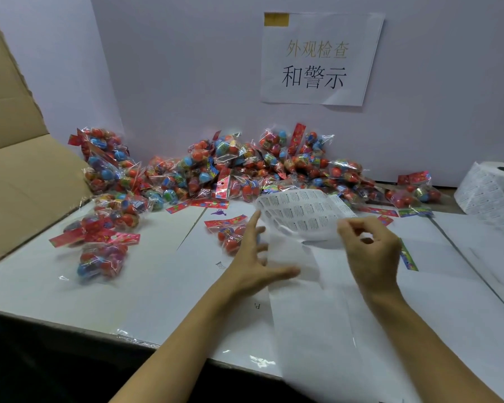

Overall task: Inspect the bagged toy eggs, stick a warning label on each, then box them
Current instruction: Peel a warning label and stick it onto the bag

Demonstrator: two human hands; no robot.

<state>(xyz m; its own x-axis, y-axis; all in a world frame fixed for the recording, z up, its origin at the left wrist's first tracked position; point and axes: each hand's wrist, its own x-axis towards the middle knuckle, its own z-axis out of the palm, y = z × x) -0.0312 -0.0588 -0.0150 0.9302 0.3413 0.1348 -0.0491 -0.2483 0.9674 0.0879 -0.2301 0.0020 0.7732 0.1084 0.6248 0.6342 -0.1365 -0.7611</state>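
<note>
Now you're on labelling: your right hand [368, 242] pinches at the label strip [300, 216], your left hand [252, 254] spreads open beside a bagged egg pack [230, 234]. Next, peel one label cleanly and press it onto that bag.

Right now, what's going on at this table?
A person is working on a label strip that curls over the white table. The right hand pinches at its edge, seemingly peeling a label. The open left hand reaches over one bag of toy eggs. A big pile of bags waits behind.
</note>
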